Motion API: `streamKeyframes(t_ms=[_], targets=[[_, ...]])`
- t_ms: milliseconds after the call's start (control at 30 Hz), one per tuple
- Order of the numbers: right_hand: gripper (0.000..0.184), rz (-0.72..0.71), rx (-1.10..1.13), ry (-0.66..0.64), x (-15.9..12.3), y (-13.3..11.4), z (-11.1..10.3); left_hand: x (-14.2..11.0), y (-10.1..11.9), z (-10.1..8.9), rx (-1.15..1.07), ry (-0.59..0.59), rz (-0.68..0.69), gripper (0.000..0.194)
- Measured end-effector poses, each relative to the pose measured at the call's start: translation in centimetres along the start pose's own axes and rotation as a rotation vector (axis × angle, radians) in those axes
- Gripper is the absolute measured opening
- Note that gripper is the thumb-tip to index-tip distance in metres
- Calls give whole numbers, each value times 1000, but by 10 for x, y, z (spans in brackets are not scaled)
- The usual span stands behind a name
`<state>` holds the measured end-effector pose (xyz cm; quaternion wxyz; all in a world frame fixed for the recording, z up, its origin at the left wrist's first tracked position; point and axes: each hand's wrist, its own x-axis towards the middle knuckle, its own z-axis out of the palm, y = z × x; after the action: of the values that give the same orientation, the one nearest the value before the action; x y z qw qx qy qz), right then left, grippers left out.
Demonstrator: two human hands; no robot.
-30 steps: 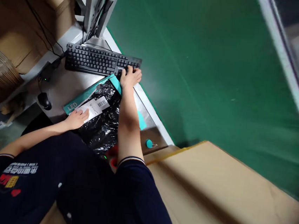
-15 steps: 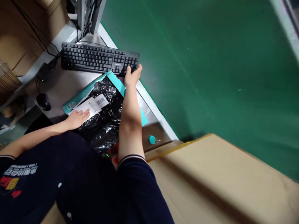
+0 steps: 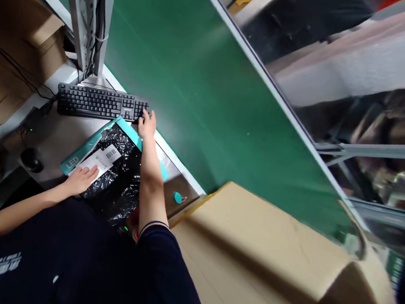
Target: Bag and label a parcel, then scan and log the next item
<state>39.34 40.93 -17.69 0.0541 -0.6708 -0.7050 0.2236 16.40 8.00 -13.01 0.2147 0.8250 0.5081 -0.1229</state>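
A black keyboard (image 3: 92,102) lies at the back of the grey tabletop. My right hand (image 3: 148,125) is over its right end, fingers apart on the number keys. In front of it, a teal box marked LED (image 3: 72,160) lies tilted across the table. Wrinkled black plastic (image 3: 124,197) covers much of this box, with a white barcode label (image 3: 112,153) on top. My left hand (image 3: 82,179) rests flat on the white paper by that label, its fingers stretched out. My right forearm hides part of the box.
A black mouse (image 3: 31,160) sits at the left. A metal post (image 3: 89,21) with cables rises behind the keyboard. Large cardboard (image 3: 252,233) stands at the right, near a small teal round piece (image 3: 177,198). Beyond runs a green belt-like surface (image 3: 208,95) with a metal rail.
The view has swung to the right, so the table things appear further left. My right fingers have shifted from the keyboard's right edge onto the number keys. My left hand stays on the paper.
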Motion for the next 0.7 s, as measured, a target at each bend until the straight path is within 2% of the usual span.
streamKeyframes(t_ms=[133,267,500,600,700], targets=[[55,15,-41,82,8,-6,-1,0,1,-4,0,1,-2,60],[52,65,-50,68,13,-13,0,0,1,-5,5,-8,-4,60],[47,-107,-17,82,16,-21,15,1,0,-4,-68,-30,-20,63],[51,-41,56,179,27,-8,27,1,0,-8,-83,-51,-19,62],[60,130,176,219,39,11,41,0,-1,-11,-71,-64,6,61]])
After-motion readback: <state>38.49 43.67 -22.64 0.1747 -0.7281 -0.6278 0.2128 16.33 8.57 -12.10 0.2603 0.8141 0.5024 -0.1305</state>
